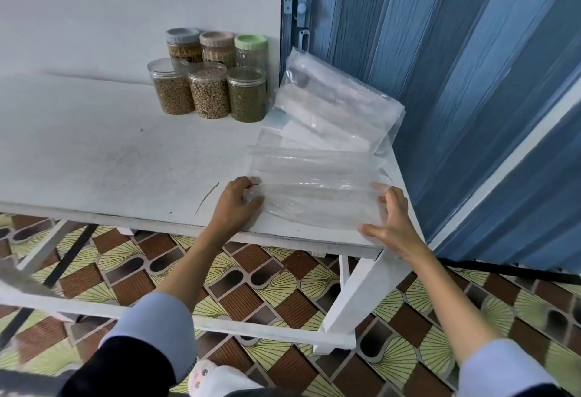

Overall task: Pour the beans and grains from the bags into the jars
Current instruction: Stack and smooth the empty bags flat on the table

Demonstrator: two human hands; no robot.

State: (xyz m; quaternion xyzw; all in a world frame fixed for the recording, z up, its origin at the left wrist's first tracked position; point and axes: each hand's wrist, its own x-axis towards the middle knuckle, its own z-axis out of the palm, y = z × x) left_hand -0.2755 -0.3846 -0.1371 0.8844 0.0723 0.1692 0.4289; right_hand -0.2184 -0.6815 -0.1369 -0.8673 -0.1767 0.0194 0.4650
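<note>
An empty clear plastic bag point(317, 189) lies flat near the front right corner of the white table point(110, 151). My left hand point(240, 201) pinches its left edge. My right hand point(391, 217) holds its right edge, thumb under the near corner. Behind it a pile of other empty clear bags point(333, 107) leans against the blue wall. At the back stand several jars: three lidless ones in front holding tan beans point(172, 88), brown grains point(209, 91) and green beans point(246, 94), and three lidded ones behind with grey point(183, 36), pink point(217, 39) and green point(251, 42) lids.
The table's front edge point(125, 215) runs just below my hands, with its white frame and a patterned tiled floor point(267, 296) underneath. A blue folding door point(456, 66) closes off the right side. A white wall stands behind the jars.
</note>
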